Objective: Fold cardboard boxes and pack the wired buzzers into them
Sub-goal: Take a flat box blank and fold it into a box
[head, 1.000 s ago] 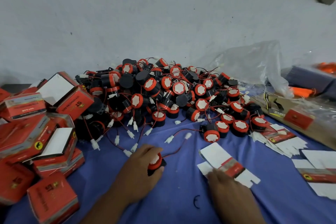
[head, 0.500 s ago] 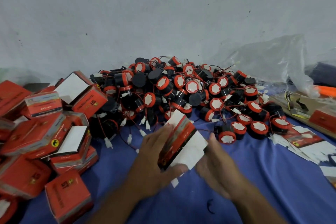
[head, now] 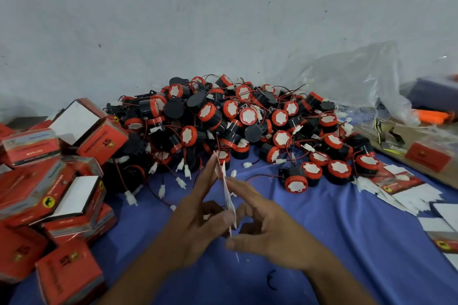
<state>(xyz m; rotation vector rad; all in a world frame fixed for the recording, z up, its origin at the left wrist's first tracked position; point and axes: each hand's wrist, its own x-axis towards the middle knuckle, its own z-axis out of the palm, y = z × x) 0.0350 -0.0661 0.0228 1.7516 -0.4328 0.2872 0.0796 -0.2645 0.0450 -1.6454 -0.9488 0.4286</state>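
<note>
A flat, unfolded red-and-white cardboard box (head: 226,195) stands edge-on to the camera, above the blue cloth, between my two hands. My left hand (head: 195,218) pinches it from the left, index finger stretched up along its side. My right hand (head: 267,228) pinches it from the right with fingers and thumb. Behind the hands lies a big heap of black-and-red wired buzzers (head: 235,119) with white plugs on red leads. One single buzzer (head: 296,182) sits at the heap's near edge.
Several folded red boxes (head: 37,193) are stacked at the left. Flat box blanks (head: 409,190) lie fanned out at the right, beside a brown carton (head: 421,153) and a clear plastic bag (head: 359,77). The blue cloth (head: 322,242) covers the table; a grey wall stands behind.
My left hand let go of a buzzer on the cloth. My right hand lifted a flat box blank, both hands took it, and it has turned edge-on.
</note>
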